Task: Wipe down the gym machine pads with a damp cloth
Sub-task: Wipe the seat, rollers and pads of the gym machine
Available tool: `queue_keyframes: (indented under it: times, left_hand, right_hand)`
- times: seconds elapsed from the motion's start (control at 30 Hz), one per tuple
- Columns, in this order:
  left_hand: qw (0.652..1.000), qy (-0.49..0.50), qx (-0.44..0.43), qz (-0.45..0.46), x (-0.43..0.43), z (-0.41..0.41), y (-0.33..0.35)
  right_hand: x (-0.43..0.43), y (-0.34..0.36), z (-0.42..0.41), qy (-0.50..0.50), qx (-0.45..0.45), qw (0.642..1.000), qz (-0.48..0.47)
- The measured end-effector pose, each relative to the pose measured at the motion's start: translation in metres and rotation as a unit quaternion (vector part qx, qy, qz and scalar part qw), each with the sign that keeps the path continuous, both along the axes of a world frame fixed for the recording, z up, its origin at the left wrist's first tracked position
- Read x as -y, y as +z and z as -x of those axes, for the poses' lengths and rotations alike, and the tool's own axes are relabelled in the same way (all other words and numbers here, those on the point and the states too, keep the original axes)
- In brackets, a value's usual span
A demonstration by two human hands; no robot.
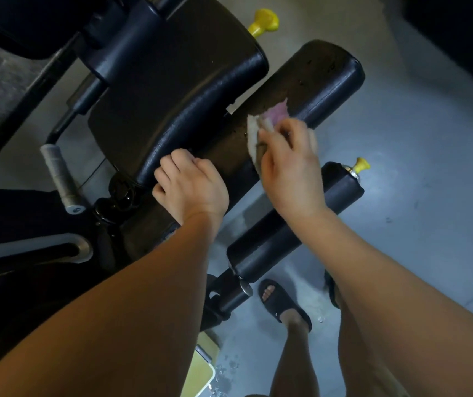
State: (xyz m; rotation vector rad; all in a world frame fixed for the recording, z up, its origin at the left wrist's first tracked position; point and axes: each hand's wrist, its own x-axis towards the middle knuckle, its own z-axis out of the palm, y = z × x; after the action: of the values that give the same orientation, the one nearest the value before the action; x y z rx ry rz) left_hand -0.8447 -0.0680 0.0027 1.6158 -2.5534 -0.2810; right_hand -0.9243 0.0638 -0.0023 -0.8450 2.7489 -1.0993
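Cloth point(254, 131) sits bunched in my right hand point(289, 167), pressed on the long pad point(324, 78), whose far half looks speckled. My left hand point(192, 184) grips the seat pad point(172, 96) edge; I judge most wiping remains.

Floor point(418, 156): pale grey, smooth, with a few faint scuffs.
Upper knob point(262, 22): bright yellow, rounded, at the top of the frame.
Smaller knob point(361, 165): yellow on a metal collar, right of centre.
Handle grip point(59, 174): wound in grey tape and capped in metal, tilted at the left.
Slotted bracket point(57, 247): light grey, lower left.
Slide sandal point(282, 303): black, toes showing, flat on the floor.
Container point(201, 373): pale yellow, bottom edge, only partly in view.
Water drops point(226, 371): scattered on the floor just beside the container.
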Motion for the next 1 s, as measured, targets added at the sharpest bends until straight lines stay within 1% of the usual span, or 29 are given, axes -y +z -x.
queue_keyframes:
  times: [0.07,0.17,0.23,0.37,0.4,0.47,0.57,0.63,0.7,0.77,0.83,0.87,0.93,1.0]
  left_hand:
    - [1.000,0.001,-0.012,0.003,0.000,0.000,-0.001]
    - [1.000,0.000,-0.012,0.004,0.002,-0.001,-0.004]
    - [1.000,-0.002,-0.009,0.000,0.003,-0.001,-0.004]
    - [1.000,-0.009,-0.010,-0.010,0.004,-0.002,-0.006]
    - [1.000,-0.007,-0.011,-0.011,0.004,-0.003,-0.006]
    - [1.000,-0.008,-0.008,-0.014,0.004,-0.002,-0.005]
    - [1.000,-0.004,-0.003,-0.016,0.005,-0.002,-0.004]
    - [1.000,-0.006,-0.001,-0.015,0.004,-0.003,-0.004]
    - [1.000,-0.006,0.003,-0.009,0.005,-0.003,-0.004]
    - [1.000,-0.004,0.006,-0.007,0.007,-0.003,-0.006]
    - [1.000,-0.002,0.006,-0.008,0.006,-0.003,-0.007]
    - [1.000,-0.003,0.006,-0.008,0.006,-0.003,-0.007]
    - [1.000,-0.003,0.012,-0.013,0.007,-0.004,-0.008]
    - [1.000,0.000,0.012,-0.017,0.007,-0.003,-0.007]
  right_hand:
    - [-0.002,0.001,-0.013,0.071,0.000,0.997,-0.031]
    - [-0.006,0.002,-0.014,0.143,-0.020,0.988,-0.058]
    - [-0.002,0.004,0.001,0.154,-0.040,0.984,-0.078]
    - [0.020,0.010,0.034,0.064,-0.071,0.992,-0.087]
    - [0.027,0.011,0.037,0.064,-0.080,0.990,-0.094]
    - [0.033,0.012,0.034,0.104,-0.090,0.984,-0.114]
    - [0.028,0.015,0.029,0.194,-0.085,0.970,-0.116]
    - [0.025,0.018,0.037,0.233,-0.088,0.961,-0.122]
    - [0.036,0.019,0.054,0.235,-0.090,0.959,-0.133]
    - [0.057,0.021,0.073,0.219,-0.062,0.960,-0.166]
    - [0.075,0.020,0.080,0.237,-0.036,0.947,-0.212]
    - [0.078,0.020,0.078,0.256,-0.039,0.939,-0.229]
    - [0.073,0.022,0.070,0.286,-0.042,0.931,-0.225]
    - [0.057,0.028,0.064,0.301,-0.041,0.935,-0.182]
